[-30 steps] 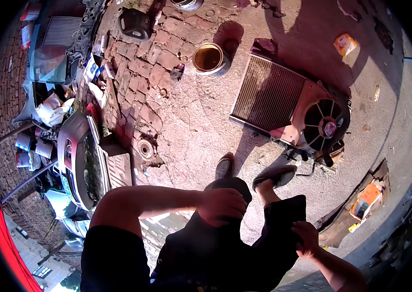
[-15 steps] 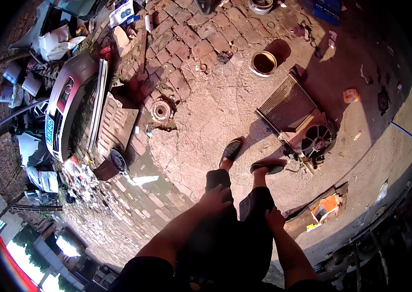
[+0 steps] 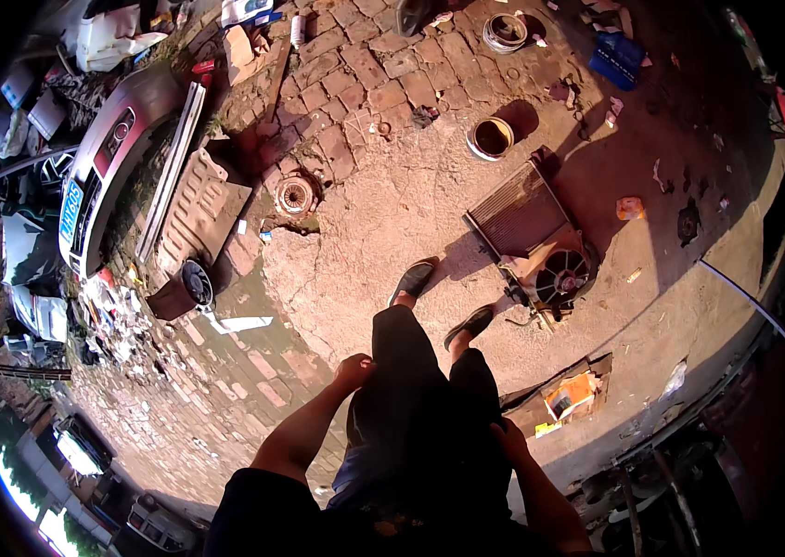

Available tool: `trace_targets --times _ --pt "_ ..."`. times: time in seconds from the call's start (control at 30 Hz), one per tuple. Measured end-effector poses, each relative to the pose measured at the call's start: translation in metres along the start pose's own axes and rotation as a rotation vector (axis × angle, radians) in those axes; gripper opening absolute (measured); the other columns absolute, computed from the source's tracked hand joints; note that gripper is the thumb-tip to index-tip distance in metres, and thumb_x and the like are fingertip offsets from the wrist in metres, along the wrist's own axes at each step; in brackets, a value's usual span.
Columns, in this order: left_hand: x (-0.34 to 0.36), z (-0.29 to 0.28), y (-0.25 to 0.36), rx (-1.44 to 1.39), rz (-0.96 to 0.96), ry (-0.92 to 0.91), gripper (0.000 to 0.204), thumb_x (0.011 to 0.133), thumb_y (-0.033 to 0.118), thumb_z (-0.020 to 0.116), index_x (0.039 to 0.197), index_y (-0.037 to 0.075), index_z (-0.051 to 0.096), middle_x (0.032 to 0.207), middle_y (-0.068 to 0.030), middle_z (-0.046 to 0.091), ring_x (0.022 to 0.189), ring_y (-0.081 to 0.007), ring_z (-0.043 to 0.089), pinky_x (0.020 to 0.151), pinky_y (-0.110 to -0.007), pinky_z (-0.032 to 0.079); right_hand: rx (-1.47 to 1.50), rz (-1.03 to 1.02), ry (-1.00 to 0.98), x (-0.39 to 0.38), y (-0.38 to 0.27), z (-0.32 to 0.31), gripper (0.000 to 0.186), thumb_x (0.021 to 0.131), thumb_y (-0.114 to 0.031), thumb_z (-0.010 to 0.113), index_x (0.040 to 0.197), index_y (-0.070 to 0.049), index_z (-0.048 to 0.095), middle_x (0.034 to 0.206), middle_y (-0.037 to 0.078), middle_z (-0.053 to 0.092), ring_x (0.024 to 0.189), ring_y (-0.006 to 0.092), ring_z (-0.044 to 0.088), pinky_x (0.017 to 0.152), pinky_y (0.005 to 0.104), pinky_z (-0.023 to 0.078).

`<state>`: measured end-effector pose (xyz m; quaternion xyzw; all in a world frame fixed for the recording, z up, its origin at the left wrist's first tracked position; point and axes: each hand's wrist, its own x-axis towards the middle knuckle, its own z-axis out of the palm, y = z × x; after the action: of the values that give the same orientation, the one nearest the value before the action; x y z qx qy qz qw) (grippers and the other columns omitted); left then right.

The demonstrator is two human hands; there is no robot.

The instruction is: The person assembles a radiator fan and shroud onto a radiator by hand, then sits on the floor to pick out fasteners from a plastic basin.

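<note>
My left hand (image 3: 353,371) is at the outer side of my dark left trouser leg (image 3: 402,362), fingers curled, whatever is in them hidden. My right hand (image 3: 509,436) rests against my right thigh, its fingers lost in shadow. Beyond my two dark shoes (image 3: 413,278), a metal radiator (image 3: 516,212) with a round fan (image 3: 559,275) lies on the concrete. A metal tub with brown contents (image 3: 491,138) stands behind it. A round ribbed metal part (image 3: 296,196) lies farther left.
Left: a car bumper (image 3: 114,158), metal strips (image 3: 170,167), a ribbed plate (image 3: 193,209), a black container (image 3: 196,280) and scattered debris. Right: an orange carton (image 3: 571,395), a thin pipe (image 3: 754,306). Behind: broken brick paving (image 3: 365,65), a blue sack (image 3: 617,60), another bucket (image 3: 504,32).
The view has risen and widened, so the radiator and ground items look smaller. My left hand has moved from atop my thigh to its outer side. The radiator has not visibly been moved.
</note>
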<state>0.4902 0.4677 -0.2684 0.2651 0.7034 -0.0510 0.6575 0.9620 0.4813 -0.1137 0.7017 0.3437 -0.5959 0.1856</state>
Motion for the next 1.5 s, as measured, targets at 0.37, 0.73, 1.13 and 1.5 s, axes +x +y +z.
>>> trace_targets --times 0.37,0.73,1.13,1.5 --pt "-0.154 0.134 0.375 -0.697 0.513 -1.64 0.059 0.108 0.049 0.055 0.128 -0.006 0.065 0.122 -0.0213 0.072 0.11 -0.0331 0.07 0.102 -0.047 0.053 1.013 -1.013 -0.598 -0.097 -0.167 -0.127 0.062 0.104 -0.046 0.056 0.139 0.005 0.059 0.14 0.024 0.062 0.129 0.035 0.063 0.113 0.0416 0.046" --pt "-0.174 0.45 0.497 0.046 0.094 -1.778 0.069 0.106 0.054 0.054 0.144 -0.002 0.056 0.136 -0.0193 0.068 0.122 -0.0368 0.067 0.107 -0.05 0.05 2.481 -0.837 -0.998 -0.145 0.155 -0.211 0.102 0.1 -0.076 0.039 0.158 0.008 0.036 0.164 0.027 0.04 0.142 0.0381 0.052 0.123 0.0489 0.034" --pt "-0.016 0.442 0.409 1.073 0.531 -0.108 0.033 0.097 0.036 0.072 0.102 0.003 0.074 0.1 -0.0149 0.077 0.098 -0.0296 0.074 0.088 -0.043 0.058 1.799 -0.544 0.202 -0.097 0.496 -0.357 0.066 0.111 -0.055 0.042 0.144 0.001 0.058 0.136 0.02 0.069 0.119 0.0276 0.068 0.106 0.0433 0.05" --pt "0.023 0.435 0.335 0.312 -0.063 0.32 0.025 0.092 0.024 0.06 0.085 0.006 0.075 0.088 -0.0165 0.075 0.081 -0.0331 0.071 0.076 -0.048 0.054 0.518 -0.119 0.212 0.015 0.584 -0.526 0.04 0.104 -0.024 0.07 0.134 0.002 0.065 0.12 0.015 0.077 0.114 0.0237 0.074 0.1 0.0399 0.057"
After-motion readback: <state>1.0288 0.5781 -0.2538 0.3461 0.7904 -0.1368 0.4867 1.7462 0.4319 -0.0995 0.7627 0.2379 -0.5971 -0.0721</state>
